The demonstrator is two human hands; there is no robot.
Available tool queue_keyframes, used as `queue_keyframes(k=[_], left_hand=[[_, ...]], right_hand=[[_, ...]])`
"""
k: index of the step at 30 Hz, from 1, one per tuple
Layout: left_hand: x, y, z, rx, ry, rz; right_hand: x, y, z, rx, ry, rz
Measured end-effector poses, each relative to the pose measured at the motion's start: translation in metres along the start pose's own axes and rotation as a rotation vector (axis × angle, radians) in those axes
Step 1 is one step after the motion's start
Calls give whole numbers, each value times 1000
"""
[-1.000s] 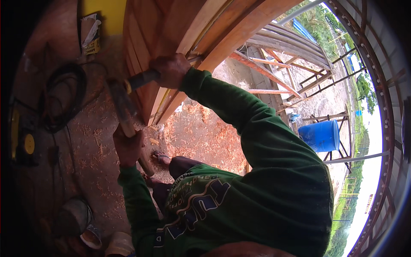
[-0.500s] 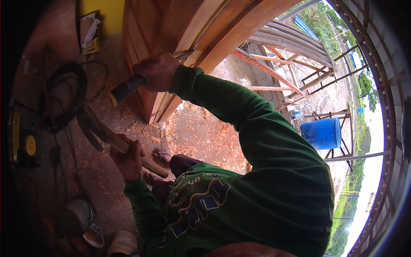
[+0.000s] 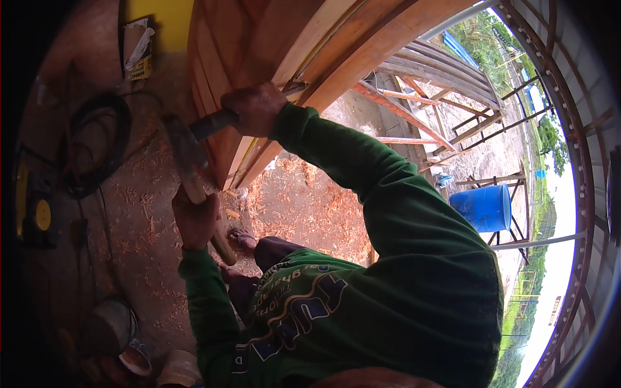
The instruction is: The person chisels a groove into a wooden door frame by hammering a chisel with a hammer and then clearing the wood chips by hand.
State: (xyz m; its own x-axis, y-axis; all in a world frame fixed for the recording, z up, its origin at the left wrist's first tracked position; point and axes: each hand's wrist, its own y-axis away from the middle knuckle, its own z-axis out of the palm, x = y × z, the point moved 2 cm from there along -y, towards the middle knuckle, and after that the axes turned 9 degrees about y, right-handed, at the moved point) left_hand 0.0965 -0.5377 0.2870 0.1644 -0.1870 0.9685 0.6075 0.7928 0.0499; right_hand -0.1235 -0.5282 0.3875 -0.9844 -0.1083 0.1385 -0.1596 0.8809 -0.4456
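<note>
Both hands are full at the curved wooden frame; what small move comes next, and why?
Probably bring the wooden-handled hammer in the left hand onto the dark-handled chisel: the right hand holds the chisel against the curved wooden frame, hammer head beside its handle end.

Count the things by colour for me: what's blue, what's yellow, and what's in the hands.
Blue barrel: 1
Yellow board: 1
Hammer in left hand: 1
Chisel in right hand: 1
Total: 4
</note>
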Motion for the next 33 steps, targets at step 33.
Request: queue_keyframes(k=[33], left_hand=[[38, 25, -22, 176, 71, 72]], right_hand=[[-9, -12, 2, 128, -71, -38]])
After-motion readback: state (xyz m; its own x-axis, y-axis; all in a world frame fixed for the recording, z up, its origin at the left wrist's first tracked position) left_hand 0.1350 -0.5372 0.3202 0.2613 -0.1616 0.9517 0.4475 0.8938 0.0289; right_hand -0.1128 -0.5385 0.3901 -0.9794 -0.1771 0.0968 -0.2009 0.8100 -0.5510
